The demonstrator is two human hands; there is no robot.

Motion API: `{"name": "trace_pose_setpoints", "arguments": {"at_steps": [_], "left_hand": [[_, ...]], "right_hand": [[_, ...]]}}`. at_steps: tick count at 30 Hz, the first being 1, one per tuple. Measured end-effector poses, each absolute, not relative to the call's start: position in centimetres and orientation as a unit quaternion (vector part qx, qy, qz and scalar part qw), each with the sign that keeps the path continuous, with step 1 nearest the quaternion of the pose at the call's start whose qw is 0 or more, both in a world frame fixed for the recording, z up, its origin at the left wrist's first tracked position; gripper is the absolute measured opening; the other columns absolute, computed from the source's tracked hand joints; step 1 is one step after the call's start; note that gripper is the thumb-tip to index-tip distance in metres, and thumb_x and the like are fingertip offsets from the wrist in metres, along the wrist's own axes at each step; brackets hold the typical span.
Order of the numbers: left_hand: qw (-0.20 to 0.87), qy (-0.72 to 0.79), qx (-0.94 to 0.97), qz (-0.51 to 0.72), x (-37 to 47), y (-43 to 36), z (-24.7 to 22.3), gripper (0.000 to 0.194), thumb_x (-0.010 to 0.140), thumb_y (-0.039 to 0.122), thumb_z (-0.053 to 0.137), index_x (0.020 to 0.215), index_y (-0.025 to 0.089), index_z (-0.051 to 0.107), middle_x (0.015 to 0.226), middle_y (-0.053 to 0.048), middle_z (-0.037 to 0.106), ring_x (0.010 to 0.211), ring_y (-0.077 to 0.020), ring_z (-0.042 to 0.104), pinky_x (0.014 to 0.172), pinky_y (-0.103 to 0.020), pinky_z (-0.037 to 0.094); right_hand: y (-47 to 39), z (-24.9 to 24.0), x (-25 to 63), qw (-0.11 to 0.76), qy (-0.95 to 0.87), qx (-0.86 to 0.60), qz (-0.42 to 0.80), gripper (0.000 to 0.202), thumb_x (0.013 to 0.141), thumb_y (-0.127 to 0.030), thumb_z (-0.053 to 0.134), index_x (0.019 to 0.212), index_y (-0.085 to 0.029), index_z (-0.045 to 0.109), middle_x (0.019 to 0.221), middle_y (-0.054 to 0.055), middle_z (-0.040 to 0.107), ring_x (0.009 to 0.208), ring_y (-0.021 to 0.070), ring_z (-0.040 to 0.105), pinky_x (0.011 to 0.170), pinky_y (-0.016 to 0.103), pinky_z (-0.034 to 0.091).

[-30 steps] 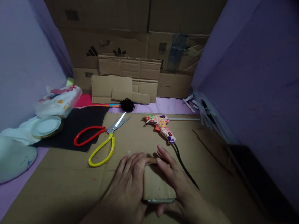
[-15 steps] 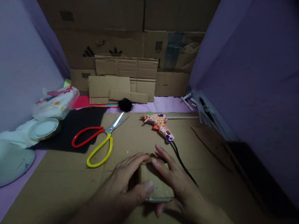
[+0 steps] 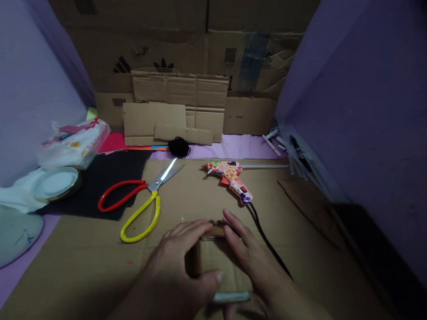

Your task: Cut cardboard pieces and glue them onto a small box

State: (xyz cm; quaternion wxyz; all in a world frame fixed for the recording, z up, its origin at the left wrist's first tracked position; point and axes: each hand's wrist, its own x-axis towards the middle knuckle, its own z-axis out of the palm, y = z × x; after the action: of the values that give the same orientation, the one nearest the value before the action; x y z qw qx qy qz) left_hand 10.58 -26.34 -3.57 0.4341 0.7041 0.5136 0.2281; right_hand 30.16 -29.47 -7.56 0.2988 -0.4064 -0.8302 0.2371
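A small cardboard box (image 3: 223,265) with a pale strip along its near edge lies between my two hands, low in the middle of the view. My left hand (image 3: 185,265) wraps its left side, thumb resting on the top face. Against the right side and far corner is my right hand (image 3: 254,268), its thumb low near the pale strip. Beyond the left hand lie scissors (image 3: 153,187) with one red and one yellow handle, blades parted. A flower-patterned glue gun (image 3: 231,178) rests beyond the right hand, its black cord running down beside that hand.
Black sheets (image 3: 118,166), a round lidded container (image 3: 56,184) and a plastic bag (image 3: 75,144) are at the left. Black yarn (image 3: 179,146) sits by upright cardboard pieces (image 3: 155,122). A bag of sticks (image 3: 300,157) and a dark object (image 3: 378,256) stand right.
The camera view has shifted slightly. Both hands still hold the box, whose near edge now appears a little lower, with the left thumb moved slightly along its top.
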Motion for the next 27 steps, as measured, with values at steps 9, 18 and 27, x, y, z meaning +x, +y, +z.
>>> {"name": "trace_pose_setpoints", "arguments": {"at_steps": [9, 18, 27], "left_hand": [[0.473, 0.485, 0.694, 0.245, 10.3, -25.8, -3.6, 0.054, 0.062, 0.027, 0.064, 0.117, 0.025, 0.061, 0.127, -0.005, 0.058, 0.12, -0.028, 0.048, 0.104, -0.048, 0.035], [0.491, 0.481, 0.676, 0.268, 10.4, -25.9, -4.2, 0.055, 0.064, 0.027, 0.062, 0.119, 0.024, 0.06, 0.127, -0.005, 0.058, 0.121, -0.0275, 0.047, 0.104, -0.048, 0.035], [0.446, 0.48, 0.704, 0.277, 10.4, -26.4, -5.0, 0.056, 0.066, 0.024, 0.058, 0.122, 0.029, 0.056, 0.126, -0.001, 0.058, 0.121, -0.0279, 0.048, 0.102, -0.046, 0.04]], "right_hand": [[-30.1, -6.6, 29.8, 0.301, -0.816, -0.436, 0.233, 0.084, 0.082, -0.063, 0.045, 0.147, -0.027, 0.007, 0.155, 0.009, 0.011, 0.139, 0.0307, 0.02, 0.106, 0.047, 0.032], [-30.2, -7.4, 29.7, 0.322, -0.818, -0.427, 0.212, 0.081, 0.085, -0.062, 0.039, 0.148, -0.022, 0.006, 0.156, 0.008, 0.009, 0.138, 0.0308, 0.022, 0.104, 0.043, 0.037], [-29.8, -8.6, 29.9, 0.332, -0.823, -0.417, 0.199, 0.086, 0.083, -0.063, 0.04, 0.148, -0.02, 0.003, 0.155, 0.008, 0.012, 0.136, 0.0304, 0.027, 0.101, 0.04, 0.042]]}}
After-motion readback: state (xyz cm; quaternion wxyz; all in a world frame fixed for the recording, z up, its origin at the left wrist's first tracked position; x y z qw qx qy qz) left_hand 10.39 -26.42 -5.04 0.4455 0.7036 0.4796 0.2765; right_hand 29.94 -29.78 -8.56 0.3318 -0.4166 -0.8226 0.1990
